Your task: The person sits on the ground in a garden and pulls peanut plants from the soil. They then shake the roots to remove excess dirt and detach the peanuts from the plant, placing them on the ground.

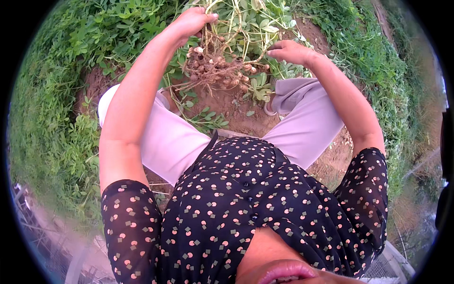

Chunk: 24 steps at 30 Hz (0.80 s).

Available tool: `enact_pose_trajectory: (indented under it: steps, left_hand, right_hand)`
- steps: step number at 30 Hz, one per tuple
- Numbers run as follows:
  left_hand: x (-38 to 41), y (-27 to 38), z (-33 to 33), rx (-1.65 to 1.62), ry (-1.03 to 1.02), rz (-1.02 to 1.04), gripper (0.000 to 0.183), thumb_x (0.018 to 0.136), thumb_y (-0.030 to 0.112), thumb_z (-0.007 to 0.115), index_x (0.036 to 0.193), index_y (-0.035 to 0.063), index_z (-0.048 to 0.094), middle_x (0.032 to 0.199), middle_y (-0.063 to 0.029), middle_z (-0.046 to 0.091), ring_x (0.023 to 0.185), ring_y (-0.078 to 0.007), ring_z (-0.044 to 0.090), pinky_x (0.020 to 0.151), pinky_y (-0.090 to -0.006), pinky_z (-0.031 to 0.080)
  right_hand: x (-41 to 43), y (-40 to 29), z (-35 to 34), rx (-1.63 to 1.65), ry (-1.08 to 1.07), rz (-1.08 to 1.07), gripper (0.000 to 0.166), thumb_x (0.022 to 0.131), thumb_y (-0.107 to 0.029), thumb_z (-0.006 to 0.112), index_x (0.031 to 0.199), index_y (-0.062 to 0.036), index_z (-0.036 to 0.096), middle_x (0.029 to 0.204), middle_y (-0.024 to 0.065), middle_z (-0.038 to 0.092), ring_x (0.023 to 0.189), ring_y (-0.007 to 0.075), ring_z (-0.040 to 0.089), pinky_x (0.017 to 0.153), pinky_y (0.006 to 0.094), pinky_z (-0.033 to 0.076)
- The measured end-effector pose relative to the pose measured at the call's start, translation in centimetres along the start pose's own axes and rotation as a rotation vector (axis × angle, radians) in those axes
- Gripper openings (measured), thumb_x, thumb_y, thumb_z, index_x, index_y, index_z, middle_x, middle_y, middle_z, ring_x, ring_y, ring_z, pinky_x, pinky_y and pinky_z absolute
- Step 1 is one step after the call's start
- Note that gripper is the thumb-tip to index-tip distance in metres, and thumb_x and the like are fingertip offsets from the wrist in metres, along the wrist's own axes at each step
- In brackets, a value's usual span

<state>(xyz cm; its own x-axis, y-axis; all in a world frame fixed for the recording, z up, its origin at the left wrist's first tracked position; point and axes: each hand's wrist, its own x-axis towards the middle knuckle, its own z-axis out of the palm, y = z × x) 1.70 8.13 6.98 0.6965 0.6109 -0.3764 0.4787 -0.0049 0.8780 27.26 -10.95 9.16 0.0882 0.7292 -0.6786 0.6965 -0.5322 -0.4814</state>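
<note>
An uprooted peanut plant (236,26) stands in front of me with its root end towards me. Its roots carry a thick cluster of soil-stained peanut pods (218,69), a few of them paler. My left hand (195,22) is closed around the stems above the pods, thumb pointing right. At the plant's right side is my right hand (292,52), fingers slightly apart. Its fingertips are close to a yellowish stem (262,56); whether they touch it is unclear. Leaves hide part of the stems at the top.
Reddish bare soil (241,113) lies between my spread legs in pale trousers (305,120). A cut leafy sprig (209,120) rests there. Dense green plants (117,32) grow to the left, more foliage (372,67) to the right. A seat edge (236,134) shows below me.
</note>
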Motion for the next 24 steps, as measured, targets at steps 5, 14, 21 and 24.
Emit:
enact_pose_trajectory:
  steps: [5,14,21,24]
  left_hand:
    - [0.0,-0.3,-2.0,-0.27,0.082,0.06,0.018,0.09,0.02,0.059,0.084,0.0054,0.067,0.072,-0.0039,0.062,0.061,-0.0147,0.055,0.054,-0.0303,0.045]
    - [-1.1,0.4,-1.1,-0.298,-0.006,-0.04,0.017,0.091,0.023,0.06,0.098,0.0077,0.063,0.081,-0.0044,0.062,0.062,-0.015,0.057,0.054,-0.03,0.047]
    - [-4.0,3.6,2.3,-0.072,-0.283,-0.022,0.087,0.077,0.066,0.066,0.135,0.0045,0.045,0.134,-0.0116,0.05,0.126,-0.0246,0.043,0.103,-0.0495,0.035]
    - [-2.8,3.4,3.1,0.0,-0.24,-0.045,0.088,0.074,0.065,0.069,0.134,0.0052,0.045,0.129,-0.011,0.054,0.12,-0.024,0.048,0.097,-0.0468,0.038]
  right_hand:
    - [1.8,-2.1,0.6,0.711,0.11,-0.199,0.043,0.088,-0.026,0.055,0.127,-0.0097,0.05,0.12,0.0021,0.057,0.115,0.0139,0.051,0.101,0.0365,0.038]
    - [4.8,-8.7,0.8,1.046,0.201,-0.532,0.033,0.099,-0.029,0.047,0.12,-0.008,0.061,0.118,0.0072,0.061,0.101,0.0173,0.058,0.085,0.0356,0.05]
    - [7.0,-12.0,2.2,0.864,0.229,-0.557,0.043,0.102,-0.034,0.04,0.117,0.0006,0.06,0.106,0.0115,0.066,0.093,0.0187,0.061,0.083,0.033,0.049]
    - [7.3,-11.8,2.2,1.203,-0.113,-0.605,0.045,0.102,-0.038,0.038,0.117,-0.0006,0.058,0.102,0.0111,0.066,0.093,0.0184,0.061,0.082,0.0347,0.05]
